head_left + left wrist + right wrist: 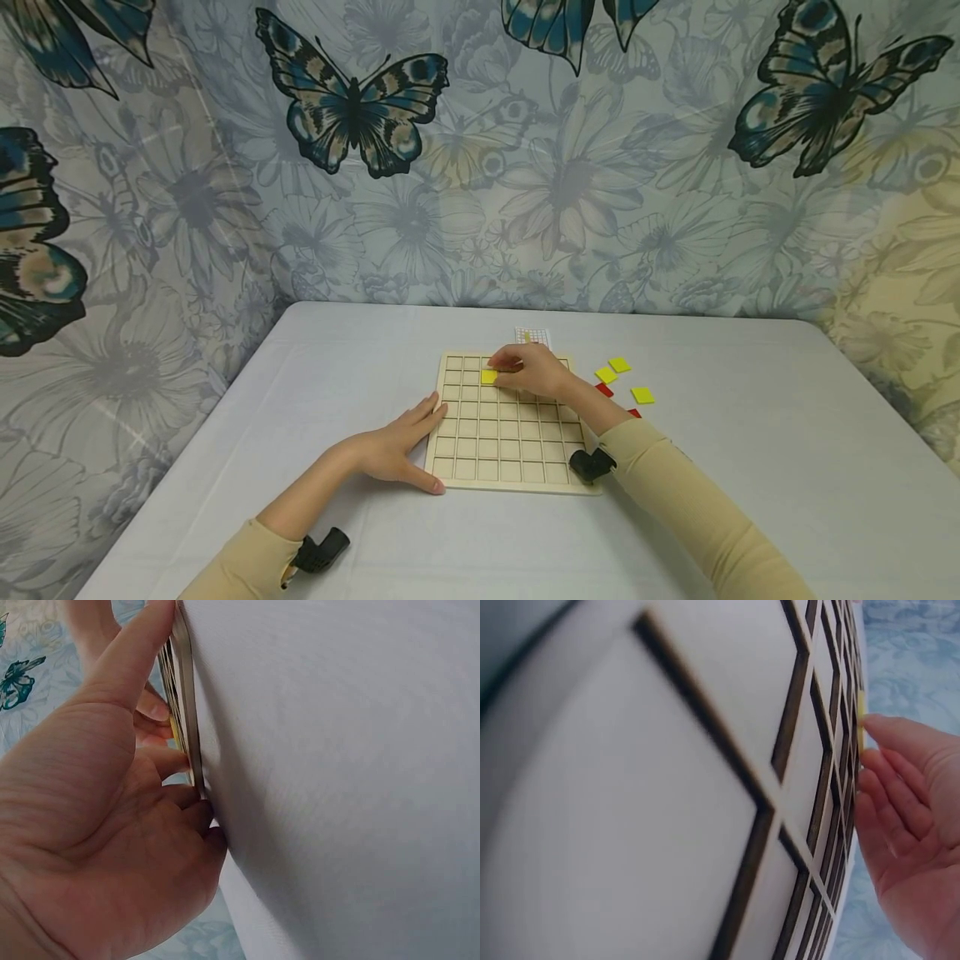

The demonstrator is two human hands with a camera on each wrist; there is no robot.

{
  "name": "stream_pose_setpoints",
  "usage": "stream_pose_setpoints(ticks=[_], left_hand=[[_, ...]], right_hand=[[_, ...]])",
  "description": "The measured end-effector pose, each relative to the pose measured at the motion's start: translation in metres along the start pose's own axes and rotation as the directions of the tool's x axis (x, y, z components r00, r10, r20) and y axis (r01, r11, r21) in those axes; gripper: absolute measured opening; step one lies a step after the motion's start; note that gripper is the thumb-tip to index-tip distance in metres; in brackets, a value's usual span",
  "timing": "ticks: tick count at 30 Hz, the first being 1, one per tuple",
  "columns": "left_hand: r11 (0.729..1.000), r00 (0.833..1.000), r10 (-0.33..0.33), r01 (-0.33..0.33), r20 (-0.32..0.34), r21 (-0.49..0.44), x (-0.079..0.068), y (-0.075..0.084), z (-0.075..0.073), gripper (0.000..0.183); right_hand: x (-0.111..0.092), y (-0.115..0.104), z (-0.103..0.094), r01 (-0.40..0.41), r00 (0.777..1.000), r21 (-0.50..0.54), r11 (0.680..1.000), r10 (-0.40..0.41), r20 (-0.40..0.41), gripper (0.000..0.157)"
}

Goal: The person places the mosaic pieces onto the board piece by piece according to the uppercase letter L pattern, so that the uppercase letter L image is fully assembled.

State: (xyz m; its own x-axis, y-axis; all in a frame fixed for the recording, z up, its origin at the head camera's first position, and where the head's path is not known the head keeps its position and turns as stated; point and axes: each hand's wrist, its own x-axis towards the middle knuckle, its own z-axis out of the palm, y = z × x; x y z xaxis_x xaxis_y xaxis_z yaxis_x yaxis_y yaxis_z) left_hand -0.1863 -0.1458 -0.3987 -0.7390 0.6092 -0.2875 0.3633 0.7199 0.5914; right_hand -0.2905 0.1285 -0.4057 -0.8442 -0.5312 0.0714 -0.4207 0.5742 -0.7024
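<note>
A square wooden board [480, 471] with a raised grid lies on the table. My left hand [393, 446] rests at its left side, fingers stretched over the edge and thumb at the near left corner; in the left wrist view, the left hand [127, 802] is beside the board's edge. My right hand [534, 369] reaches over the far part of the board, thumb and fingertips at a small yellow square tile [489, 377] on a far-row cell. In the right wrist view, the right hand [915, 802] has its fingers at the tile's yellow edge [861, 735].
Right of the board lie several loose yellow tiles [642, 395] and red tiles [604, 389], partly behind the right arm. A small printed grid card [531, 334] sits behind the board. The white-covered table [750, 400] meets a butterfly-patterned wall covering [562, 183].
</note>
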Motion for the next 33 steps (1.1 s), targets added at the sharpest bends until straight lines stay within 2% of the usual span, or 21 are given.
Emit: stream_pose_setpoints(ticks=[10, 14, 17, 25, 33], left_hand=[[1.0, 1.0, 0.001, -0.002, -0.003, -0.005, 0.0, 0.0, 0.0, 0.114], [1.0, 1.0, 0.002, -0.002, -0.007, -0.001, 0.0, 0.0, 0.001, 0.114], [1.0, 1.0, 0.002, -0.002, -0.008, 0.003, 0.0, -0.001, 0.001, 0.114], [1.0, 1.0, 0.007, -0.007, -0.004, 0.008, 0.0, -0.003, 0.002, 0.115], [1.0, 1.0, 0.007, -0.007, -0.003, 0.011, 0.001, -0.005, 0.002, 0.114]], right_hand=[[-0.012, -0.003, -0.013, -0.073, 0.996, 0.071, 0.995, 0.076, -0.041, 0.031], [-0.02, -0.001, -0.023, -0.128, 0.986, 0.109, 0.986, 0.138, -0.091, 0.03], [-0.027, 0.002, -0.031, -0.148, 0.979, 0.098, 0.984, 0.16, -0.126, 0.03], [-0.048, 0.018, -0.055, -0.225, 0.953, 0.125, 0.966, 0.245, -0.176, 0.032], [-0.074, 0.03, -0.073, -0.296, 0.928, 0.021, 0.955, 0.293, -0.232, 0.032]])
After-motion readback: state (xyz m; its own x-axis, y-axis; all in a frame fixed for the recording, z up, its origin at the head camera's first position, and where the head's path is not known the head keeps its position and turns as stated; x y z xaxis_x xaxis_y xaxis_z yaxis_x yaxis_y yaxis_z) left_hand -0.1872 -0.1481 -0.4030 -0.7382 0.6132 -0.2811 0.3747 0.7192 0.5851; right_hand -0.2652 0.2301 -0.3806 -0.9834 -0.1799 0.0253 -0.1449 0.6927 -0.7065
